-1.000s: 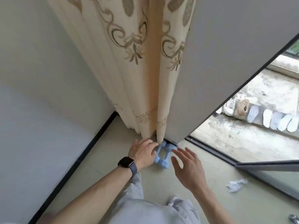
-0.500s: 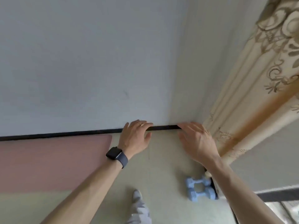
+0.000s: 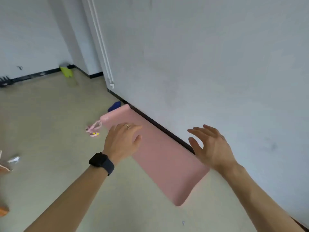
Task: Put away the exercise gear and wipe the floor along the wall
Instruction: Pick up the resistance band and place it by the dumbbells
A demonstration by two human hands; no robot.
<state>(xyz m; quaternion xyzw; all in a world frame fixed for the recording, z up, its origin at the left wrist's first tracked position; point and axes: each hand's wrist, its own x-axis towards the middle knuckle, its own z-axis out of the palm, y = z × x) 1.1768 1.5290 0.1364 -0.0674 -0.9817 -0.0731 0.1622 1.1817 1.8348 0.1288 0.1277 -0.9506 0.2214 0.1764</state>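
Observation:
A pink exercise mat [image 3: 160, 158] lies flat on the floor along the grey wall's black skirting. My left hand [image 3: 122, 141], with a ring and a black watch on the wrist, hovers over the mat's left half, fingers loosely curled and holding nothing. My right hand [image 3: 211, 146] is spread open above the mat's wall-side edge, empty. A pink skipping rope [image 3: 94, 129] lies bunched on the floor left of the mat's far end. A dark blue object [image 3: 114, 106] sits by the skirting just beyond the mat.
A white pipe [image 3: 102, 44] runs down the wall to the floor. A yellow-green dustpan-like object [image 3: 66, 71] leans in the far corner, with a dark rack [image 3: 5, 81] at far left. Crumpled paper [image 3: 14, 159] and an orange item [image 3: 3, 210] lie at left.
My view has swung left from the curtain corner and the blue dumbbells to the pink mat. Both hands have left the dumbbells and now hover over the mat, empty.

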